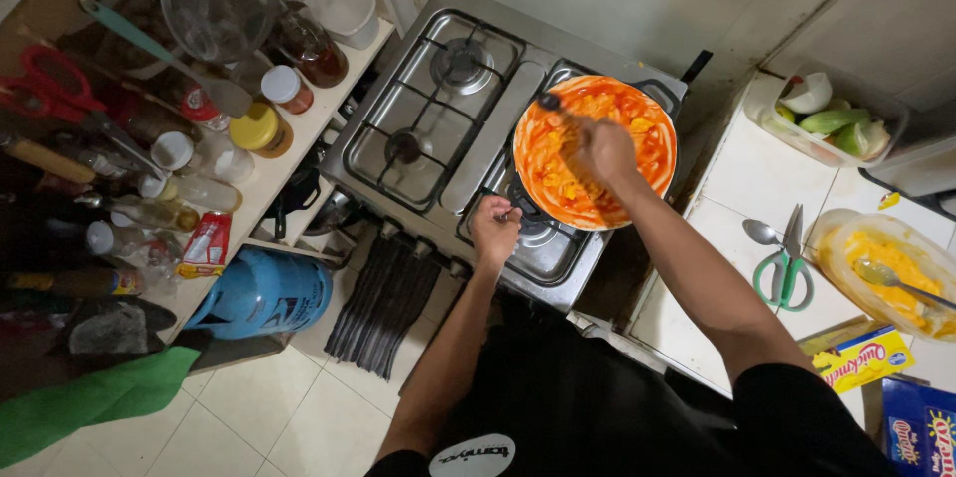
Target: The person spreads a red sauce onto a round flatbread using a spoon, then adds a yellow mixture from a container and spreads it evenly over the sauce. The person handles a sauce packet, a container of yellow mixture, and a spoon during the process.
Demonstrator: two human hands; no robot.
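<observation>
Black cloth of the person's shirt (597, 407) fills the bottom edge, a white oval label (473, 455) cut off there. At the lower right lie a yellow rectangular carton (864, 357) and a blue box (921, 435), both cropped. Left, a blue gas cylinder (261, 293) sits under a cluttered shelf beside a red sachet (206, 243). Both arms stretch forward: the right hand (603, 150) closes around a dark utensil (551, 103) over the round pan of orange-red sauce (596, 150) on the steel stove (453, 128); its tip blurs. The left hand (495, 228) is curled at the stove's front edge; what it grips is hidden.
</observation>
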